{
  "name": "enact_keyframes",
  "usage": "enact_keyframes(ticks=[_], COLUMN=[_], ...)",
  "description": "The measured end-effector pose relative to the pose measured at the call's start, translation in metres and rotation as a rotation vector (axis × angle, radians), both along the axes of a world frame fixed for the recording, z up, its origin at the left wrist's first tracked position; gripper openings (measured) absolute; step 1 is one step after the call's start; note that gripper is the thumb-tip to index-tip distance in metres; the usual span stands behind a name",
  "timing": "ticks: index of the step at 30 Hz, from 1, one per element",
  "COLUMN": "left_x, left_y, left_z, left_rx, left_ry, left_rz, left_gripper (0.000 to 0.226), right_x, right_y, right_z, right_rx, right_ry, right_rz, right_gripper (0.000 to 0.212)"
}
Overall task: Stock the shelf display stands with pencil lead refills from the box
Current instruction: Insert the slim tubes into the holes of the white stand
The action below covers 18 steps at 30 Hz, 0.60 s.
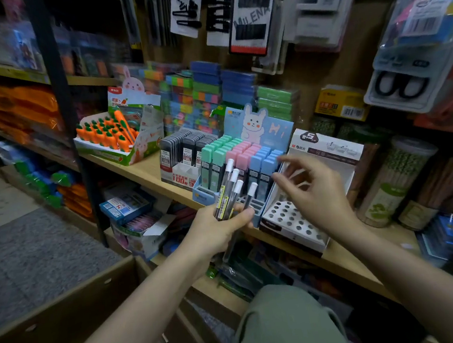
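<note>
Our left hand [219, 224] grips a bunch of lead refill tubes [231, 191]. Our right hand [314, 187], blurred, seems spread wide, empty, over the white stand [294, 221]

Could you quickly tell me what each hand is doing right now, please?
Left hand: grips a bundle of clear white-capped lead refill tubes.
Right hand: open, holding nothing, blurred above the white perforated display stand.

open perforated white stand [288, 218] hemmed by bunny display [248, 152] and pencil jar [392, 183]

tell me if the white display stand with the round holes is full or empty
Empty, as far as shown. The white display stand shows only open dark holes; the lead tubes are in the left hand.
</note>
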State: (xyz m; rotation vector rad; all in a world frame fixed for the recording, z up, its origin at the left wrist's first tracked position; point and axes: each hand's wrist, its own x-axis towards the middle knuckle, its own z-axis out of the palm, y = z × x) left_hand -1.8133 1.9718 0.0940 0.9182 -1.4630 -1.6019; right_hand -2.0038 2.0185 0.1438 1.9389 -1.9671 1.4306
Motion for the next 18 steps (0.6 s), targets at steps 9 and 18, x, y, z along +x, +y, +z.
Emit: enact_keyframes(ticks=[9, 18], left_x=[0.004, -0.002], left_y=[-0.007, -0.016], left_z=[0.003, -0.007], left_rx=[-0.104, -0.040], left_ry=[-0.014, 0.067], left_rz=[-0.068, -0.098], left_gripper=[0.017, 0.010], right_x=[0.031, 0.027], right_y=[-0.001, 0.005], right_z=[0.004, 0.014], right_rx=[0.147, 0.107], right_ry=[-0.413, -0.567], right_rz=[0.142, 0.156], right_gripper=[0.020, 0.024])
